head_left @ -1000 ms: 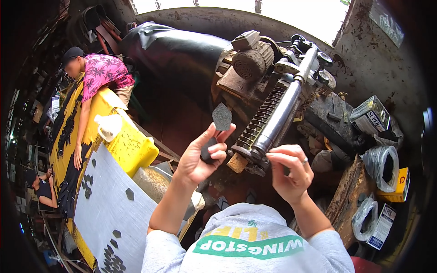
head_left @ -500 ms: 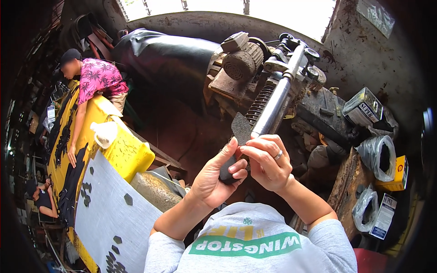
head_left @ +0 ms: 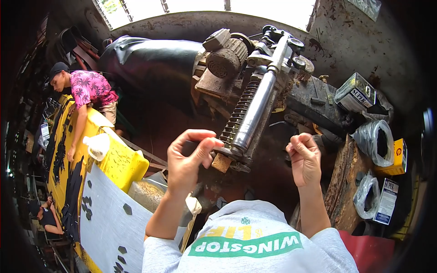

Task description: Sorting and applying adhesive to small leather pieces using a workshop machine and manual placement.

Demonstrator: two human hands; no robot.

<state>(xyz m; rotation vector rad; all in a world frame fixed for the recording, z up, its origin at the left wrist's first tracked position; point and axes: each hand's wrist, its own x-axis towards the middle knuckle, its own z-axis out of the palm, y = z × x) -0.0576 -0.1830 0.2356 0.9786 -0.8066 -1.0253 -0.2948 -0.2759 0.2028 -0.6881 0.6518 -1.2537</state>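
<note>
My left hand (head_left: 191,157) is raised beside the near end of a roller machine (head_left: 255,113), thumb and forefinger tips close together in a pinch. Whatever it may hold is hidden or too small to make out. To the right of the machine, my right hand (head_left: 304,159) is up with its fingers curled against the thumb; I cannot make out anything in it. The machine has a shiny steel roller (head_left: 257,111) along a row of dark ribs (head_left: 241,109). A small brown block (head_left: 221,162) sits at its near end.
At left, a person in a pink shirt (head_left: 91,88) leans over a yellow table (head_left: 68,132). A grey sheet (head_left: 114,204) bears several dark cut pieces. A yellow jug (head_left: 120,159) stands beside it. Plastic-wrapped rolls (head_left: 375,141) and boxes (head_left: 387,200) lie at right.
My hands have moved apart, left hand leftward and right hand rightward. The dark grey pieces they held are no longer visible in them. The view has shifted slightly, showing the machine's near end.
</note>
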